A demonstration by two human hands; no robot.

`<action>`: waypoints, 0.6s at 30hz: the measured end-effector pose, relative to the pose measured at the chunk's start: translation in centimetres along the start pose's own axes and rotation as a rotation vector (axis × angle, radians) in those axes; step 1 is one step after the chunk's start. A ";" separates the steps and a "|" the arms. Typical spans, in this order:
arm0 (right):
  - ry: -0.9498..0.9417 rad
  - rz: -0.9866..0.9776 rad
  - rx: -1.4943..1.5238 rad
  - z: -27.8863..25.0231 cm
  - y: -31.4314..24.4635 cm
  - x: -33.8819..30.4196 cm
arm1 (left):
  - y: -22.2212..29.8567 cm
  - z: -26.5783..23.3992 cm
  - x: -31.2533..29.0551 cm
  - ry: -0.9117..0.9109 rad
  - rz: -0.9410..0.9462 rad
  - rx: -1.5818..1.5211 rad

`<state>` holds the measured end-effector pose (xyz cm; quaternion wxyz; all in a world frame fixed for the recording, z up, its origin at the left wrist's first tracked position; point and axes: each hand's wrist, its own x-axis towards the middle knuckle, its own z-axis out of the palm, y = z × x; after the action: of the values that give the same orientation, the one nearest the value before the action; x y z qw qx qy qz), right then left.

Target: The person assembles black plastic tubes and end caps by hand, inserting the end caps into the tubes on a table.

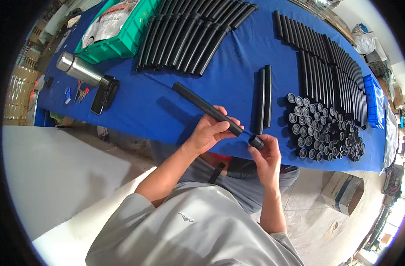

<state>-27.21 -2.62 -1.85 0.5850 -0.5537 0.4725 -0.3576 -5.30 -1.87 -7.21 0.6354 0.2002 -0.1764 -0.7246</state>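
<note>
My left hand [211, 131] is closed around a black tube [198, 103] near its lower end, and the tube slants up and away to the left. Between the thumb and fingers of my right hand [266, 155] is a short black cap [256, 142], its round end tipped up. A small gap separates the cap from the tube's near end. Two loose black tubes [264, 97] lie side by side on the blue cloth just beyond my right hand. To their right stands a cluster of similar black caps [310, 122].
Rows of black tubes lie at the far left [180, 40] and far right [333, 66] of the blue table [136, 95]. A green crate [118, 48], a steel bottle [80, 69], a phone [102, 99] and keys [81, 93] sit at left. A cardboard box [342, 190] stands on the floor.
</note>
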 end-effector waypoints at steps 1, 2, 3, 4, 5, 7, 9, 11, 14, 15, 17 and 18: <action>-0.005 -0.003 0.068 0.8 0.6 -0.2 | 0.1 -0.1 -0.1 0.011 -0.001 -0.004; -0.015 0.000 0.077 1.5 0.9 -0.2 | 0.2 -0.2 -0.1 -0.004 0.007 -0.008; -0.024 0.000 0.089 2.0 1.0 -0.1 | 0.2 -0.3 -0.1 -0.021 0.014 -0.008; -0.023 0.006 0.091 2.4 1.0 -0.1 | 0.1 -0.4 -0.2 -0.017 0.010 -0.009; -0.027 -0.011 0.013 2.7 0.9 -0.1 | 0.0 -0.6 -0.3 -0.018 0.000 0.009; -0.037 -0.028 -0.063 3.0 0.9 0.0 | 0.0 -0.6 -0.3 -0.015 -0.006 0.028; -0.056 0.011 -0.004 3.1 0.8 0.0 | -0.1 -0.2 -0.3 -0.019 -0.016 0.063; -0.054 0.007 0.007 3.1 0.9 -0.1 | -0.1 -0.2 -0.4 -0.004 -0.029 0.076; -0.059 -0.049 -0.098 2.9 0.9 0.0 | 0.0 -0.1 -0.4 0.016 -0.042 0.101; -0.063 -0.098 -0.216 2.9 0.8 0.0 | 0.0 0.0 -0.5 0.023 -0.046 0.109; -0.051 -0.168 -0.310 3.0 0.6 -0.1 | 0.2 0.4 -0.5 0.029 -0.045 0.111; -0.037 -0.242 -0.403 3.2 0.4 0.0 | 0.3 0.5 -0.5 0.031 -0.045 0.116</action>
<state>-24.23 -1.59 -2.43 0.4242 -0.7184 0.4537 -0.3133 -5.21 -1.46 -6.62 0.6091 0.2519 -0.2037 -0.7240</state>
